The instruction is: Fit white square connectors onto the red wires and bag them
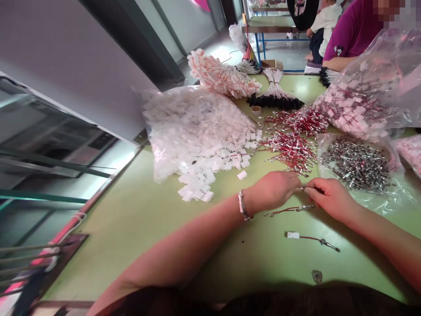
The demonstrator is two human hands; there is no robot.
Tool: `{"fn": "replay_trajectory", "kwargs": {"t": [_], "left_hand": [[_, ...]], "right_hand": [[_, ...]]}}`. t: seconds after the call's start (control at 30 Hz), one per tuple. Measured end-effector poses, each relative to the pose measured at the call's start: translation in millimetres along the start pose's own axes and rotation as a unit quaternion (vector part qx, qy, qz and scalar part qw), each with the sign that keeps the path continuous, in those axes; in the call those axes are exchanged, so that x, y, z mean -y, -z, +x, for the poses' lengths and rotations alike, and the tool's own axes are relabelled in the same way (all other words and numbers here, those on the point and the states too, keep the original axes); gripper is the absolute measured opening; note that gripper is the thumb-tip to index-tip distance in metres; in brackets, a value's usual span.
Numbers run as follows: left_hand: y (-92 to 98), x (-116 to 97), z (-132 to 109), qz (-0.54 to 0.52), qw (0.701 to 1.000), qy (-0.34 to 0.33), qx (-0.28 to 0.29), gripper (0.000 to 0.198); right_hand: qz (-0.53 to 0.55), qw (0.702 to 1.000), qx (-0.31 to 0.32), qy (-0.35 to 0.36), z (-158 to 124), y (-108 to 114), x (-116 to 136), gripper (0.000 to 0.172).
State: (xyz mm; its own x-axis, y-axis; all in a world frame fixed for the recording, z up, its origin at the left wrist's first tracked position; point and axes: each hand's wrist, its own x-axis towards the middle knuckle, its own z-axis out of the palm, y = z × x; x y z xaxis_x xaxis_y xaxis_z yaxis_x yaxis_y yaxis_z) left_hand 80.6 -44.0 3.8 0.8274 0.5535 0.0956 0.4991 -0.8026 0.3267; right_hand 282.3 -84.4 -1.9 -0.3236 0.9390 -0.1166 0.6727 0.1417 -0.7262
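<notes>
My left hand, with a bracelet at the wrist, is closed just in front of the pile of red wires. Facing it, my right hand pinches at the same spot, fingertips nearly touching. A small metallic piece shows between the fingertips; the rest of what they hold is hidden. Just below the hands lie red wires with metal ends. Nearer to me, a white connector is joined by a red wire to a dark metal-tipped part.
White connectors spill from a large plastic bag at the left. Small metal parts lie on plastic at the right, below another bag. Bundled wires stand behind. Across the table sits a person in purple.
</notes>
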Motion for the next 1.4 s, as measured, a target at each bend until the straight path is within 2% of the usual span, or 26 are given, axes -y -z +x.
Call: {"fn": "replay_trajectory", "kwargs": {"t": [0.03, 0.07, 0.13, 0.2, 0.27, 0.37, 0.47, 0.5, 0.6, 0.73, 0.83, 0.9, 0.97, 1.07, 1.13, 1.23, 1.33, 1.4], "left_hand": [[8.9, 8, -2, -0.015, 1.000, -0.010, -0.008, 0.022], [18.0, 18, -6, -0.016, 0.999, 0.008, -0.031, 0.023], [33.0, 43, -17, 0.058, 0.981, 0.155, -0.099, 0.028], [39.6, 68, -29, 0.143, 0.951, 0.267, -0.066, 0.025], [37.5, 86, -35, 0.178, 0.931, 0.317, -0.031, 0.021], [28.5, 91, -32, 0.180, 0.922, 0.342, -0.013, 0.022], [23.7, 82, -24, 0.177, 0.913, 0.365, -0.029, 0.024], [23.0, 78, -22, 0.182, 0.910, 0.371, -0.035, 0.024], [21.5, 72, -18, 0.197, 0.905, 0.375, -0.040, 0.028], [22.8, 73, -19, 0.182, 0.910, 0.371, -0.035, 0.029], [33.6, 75, -23, 0.148, 0.920, 0.360, -0.043, 0.030], [44.5, 73, -25, 0.123, 0.921, 0.360, -0.081, 0.031], [53.0, 65, -25, 0.087, 0.922, 0.353, -0.135, 0.030], [50.1, 43, -18, -0.035, 0.930, 0.314, -0.189, 0.023], [36.6, 24, -10, -0.147, 0.937, 0.277, -0.156, 0.021], [10.3, 2, 2, -0.285, 0.924, 0.233, -0.103, 0.021], [-7.8, -8, 6, -0.349, 0.908, 0.217, -0.086, 0.021], [-12.7, -9, 6, -0.362, 0.902, 0.218, -0.090, 0.021]], "right_hand": [[-0.011, 1.000, 0.001, 0.028, 0, -1, -1, 0.023], [-0.027, 0.998, 0.006, 0.062, -1, -2, -2, 0.021], [-0.077, 0.989, 0.035, 0.125, -5, -3, 1, 0.020], [-0.123, 0.977, 0.071, 0.161, -9, -2, 7, 0.019], [-0.132, 0.975, 0.064, 0.169, -9, 5, 12, 0.020], [-0.152, 0.981, -0.047, 0.110, 0, 30, 6, 0.027], [-0.261, 0.950, -0.168, 0.018, 15, 57, -17, 0.024], [-0.287, 0.940, -0.185, -0.002, 20, 63, -25, 0.025], [-0.350, 0.922, -0.160, -0.026, 30, 63, -38, 0.024], [-0.458, 0.882, -0.109, -0.020, 33, 42, -37, 0.022], [-0.515, 0.853, -0.086, -0.012, 31, 35, -35, 0.022], [-0.520, 0.849, -0.086, -0.010, 28, 39, -35, 0.023], [-0.499, 0.857, -0.125, -0.020, 25, 46, -33, 0.024], [-0.401, 0.895, -0.189, -0.036, 19, 52, -24, 0.024], [-0.305, 0.934, -0.185, -0.009, 14, 48, -17, 0.023], [-0.143, 0.977, -0.147, 0.055, 9, 31, -8, 0.023], [-0.012, 0.988, -0.140, 0.071, 7, 14, -4, 0.020], [0.027, 0.988, -0.138, 0.062, 7, 8, -1, 0.017]]}}
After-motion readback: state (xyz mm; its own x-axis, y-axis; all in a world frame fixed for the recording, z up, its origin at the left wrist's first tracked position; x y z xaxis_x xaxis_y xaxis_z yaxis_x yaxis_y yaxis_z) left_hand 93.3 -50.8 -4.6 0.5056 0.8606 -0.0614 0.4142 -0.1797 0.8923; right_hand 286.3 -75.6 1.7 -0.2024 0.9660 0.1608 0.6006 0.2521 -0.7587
